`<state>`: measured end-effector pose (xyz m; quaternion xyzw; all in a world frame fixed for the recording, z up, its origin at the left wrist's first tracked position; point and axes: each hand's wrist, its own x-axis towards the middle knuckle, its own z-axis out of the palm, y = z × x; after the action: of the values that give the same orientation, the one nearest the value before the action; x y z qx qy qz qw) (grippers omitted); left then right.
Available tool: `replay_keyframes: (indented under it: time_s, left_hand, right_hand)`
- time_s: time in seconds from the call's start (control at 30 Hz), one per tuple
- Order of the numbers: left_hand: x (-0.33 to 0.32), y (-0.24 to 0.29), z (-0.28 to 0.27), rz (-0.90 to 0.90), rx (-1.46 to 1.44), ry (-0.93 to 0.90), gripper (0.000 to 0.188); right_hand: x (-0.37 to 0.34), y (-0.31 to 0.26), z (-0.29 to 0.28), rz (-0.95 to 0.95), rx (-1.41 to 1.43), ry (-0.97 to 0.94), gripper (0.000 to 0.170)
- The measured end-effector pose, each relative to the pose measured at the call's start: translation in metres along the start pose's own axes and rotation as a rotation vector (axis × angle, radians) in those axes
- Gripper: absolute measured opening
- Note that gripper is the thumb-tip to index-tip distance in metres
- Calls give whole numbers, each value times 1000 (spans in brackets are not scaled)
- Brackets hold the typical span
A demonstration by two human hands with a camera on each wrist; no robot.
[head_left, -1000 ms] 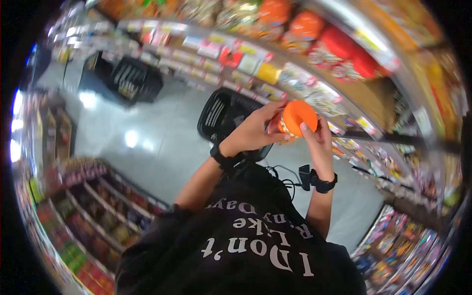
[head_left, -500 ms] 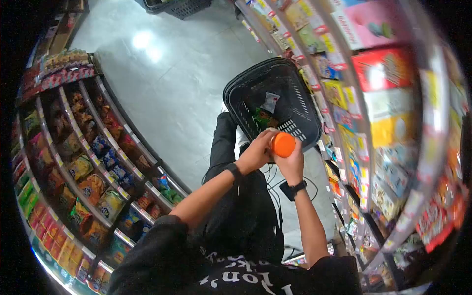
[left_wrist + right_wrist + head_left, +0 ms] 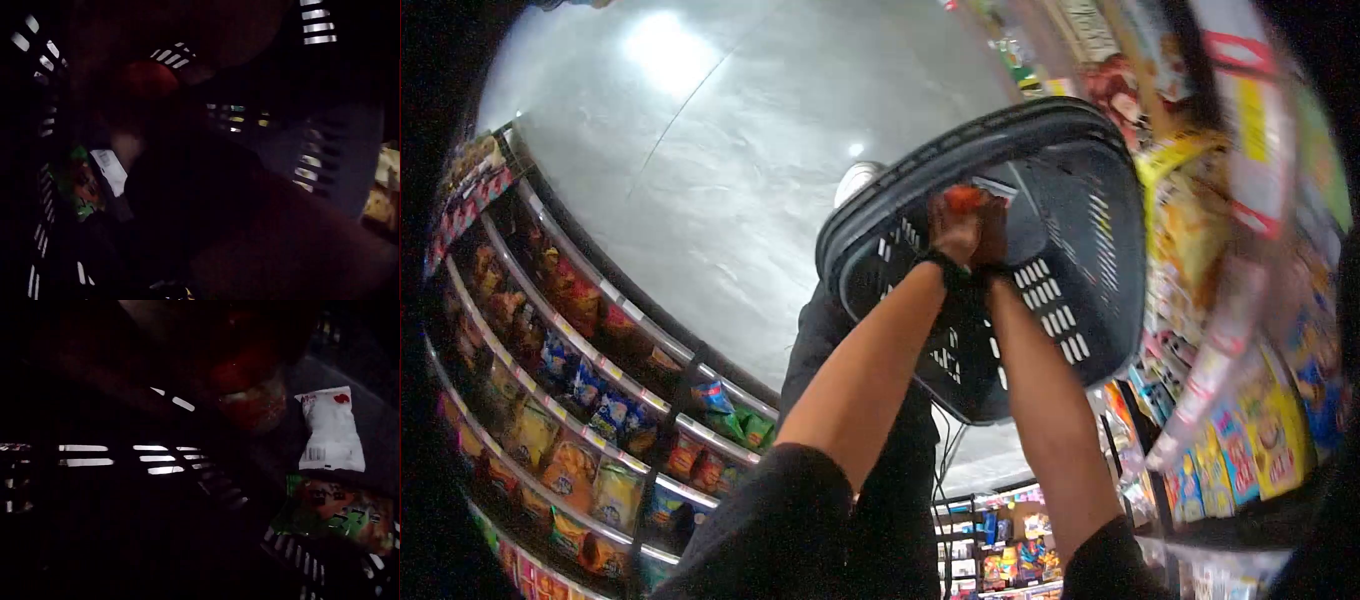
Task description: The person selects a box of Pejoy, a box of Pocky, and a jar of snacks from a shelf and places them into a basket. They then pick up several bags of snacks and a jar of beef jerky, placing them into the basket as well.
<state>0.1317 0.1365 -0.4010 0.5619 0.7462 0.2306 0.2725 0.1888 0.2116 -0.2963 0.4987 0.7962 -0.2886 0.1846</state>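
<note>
Head: your left hand [image 3: 951,225] and right hand [image 3: 993,228] have gone down into the basket [image 3: 1000,135], fingers round the orange-topped jar [image 3: 966,198]; a gap separates them from its right wall [image 3: 1105,235]. Left wrist: the lid [image 3: 150,80] shows dimly, finger detail lost in darkness. Right wrist: the jar is just beside a white packet [image 3: 331,434].

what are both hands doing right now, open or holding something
Left hand: closed, holding the orange-lidded jar.
Right hand: closed, holding the same jar.
</note>
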Motion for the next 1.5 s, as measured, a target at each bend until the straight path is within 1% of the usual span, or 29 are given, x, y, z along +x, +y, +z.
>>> replay_keyframes:
  time_s: [0.03, 0.13, 0.17, 0.23, 0.27, 0.33, 0.37, 0.43, 0.47, 0.53, 0.6, 0.63, 0.7, 0.73, 0.77, 0.83, 0.87, 0.9, 0.93, 1.03, 1.1, 1.13, 1.17, 1.23, 1.27, 1.3, 1.37, 1.47, 1.5]
  left_hand:
    - [14, 16, -34, -105, -249, -95, 30]
    - [25, -13, -38, -357, -772, -501, 39]
    - [26, -33, -34, -336, -842, -581, 41]
    - [17, -62, -11, -290, -826, -556, 41]
    - [-1, -83, 20, -261, -741, -446, 41]
    - [-2, -71, 17, -316, -703, -389, 41]
    - [2, -58, 6, -402, -746, -443, 41]
    - [5, -47, -4, -547, -806, -424, 45]
    - [-12, -58, 13, -607, -830, -354, 47]
    - [13, -14, -48, -528, -665, -381, 44]
    - [21, 34, -106, -478, -560, -429, 42]
    - [18, 60, -137, -469, -535, -460, 40]
    - [4, 114, -204, -457, -576, -458, 38]
    - [-20, 144, -233, -444, -699, -322, 35]
    - [-32, 171, -258, -378, -781, -354, 36]
    - [-37, 238, -329, -322, -740, -564, 37]
    - [-33, 277, -378, -319, -587, -741, 39]
    - [-49, 305, -397, -259, -732, -662, 37]
    - [-59, 332, -413, -200, -872, -601, 35]
    - [-67, 444, -516, -46, -987, -718, 29]
    - [-81, 506, -549, 77, -1040, -770, 29]
    - [-91, 534, -562, 131, -1064, -791, 30]
    - [-97, 560, -572, 274, -1121, -806, 29]
    - [-109, 623, -600, 429, -1077, -790, 30]
    - [-117, 651, -609, 492, -1055, -783, 31]
    - [-125, 675, -610, 588, -1050, -784, 32]
    - [-134, 718, -607, 780, -1046, -771, 35]
    - [-157, 763, -584, 819, -972, -808, 40]
    - [-161, 772, -575, 801, -880, -799, 49]
  right_hand:
    - [5, 0, 16, 37, -4, -41, 70]
    - [10, 40, 139, 23, -3, 167, 61]
    - [6, 35, 144, 18, 85, 193, 59]
    - [14, 29, 175, 269, 734, 171, 50]
    - [18, 25, 189, 404, 1033, 225, 46]
    - [10, 20, 180, 356, 882, 243, 48]
    - [3, 15, 172, 329, 808, 248, 48]
    - [-5, 5, 142, 259, 653, 270, 50]
    - [-16, 0, 116, 211, 596, 286, 50]
    - [-50, -9, 66, 110, 501, 330, 49]
    - [-102, -23, -4, 136, 564, 332, 45]
    - [-131, -31, -43, 193, 629, 295, 42]
    - [-189, -58, -131, 310, 715, 261, 35]
    - [-218, -64, -170, 336, 739, 202, 29]
    - [-249, -73, -213, 347, 655, 178, 28]
    - [-311, -76, -263, 288, 762, 295, 24]
    - [-342, -90, -304, 329, 847, 341, 23]
    - [-372, -98, -344, 315, 761, 349, 23]
    - [-401, -102, -363, 265, 826, 445, 23]
    - [-496, -122, -438, 263, 720, 711, 23]
    - [-557, -126, -479, 330, 663, 918, 22]
    - [-585, -121, -486, 382, 656, 1091, 22]
    - [-611, -111, -491, 454, 612, 1184, 22]
    - [-652, -92, -511, 389, 834, 1528, 25]
    - [-667, -68, -509, 391, 781, 1662, 29]
    - [-685, -59, -526, 319, 802, 1739, 35]
    - [-702, -40, -550, 527, 766, 1831, 41]
    - [-702, 2, -563, 314, 954, 1903, 45]
    - [-701, 12, -566, 269, 1090, 1805, 45]
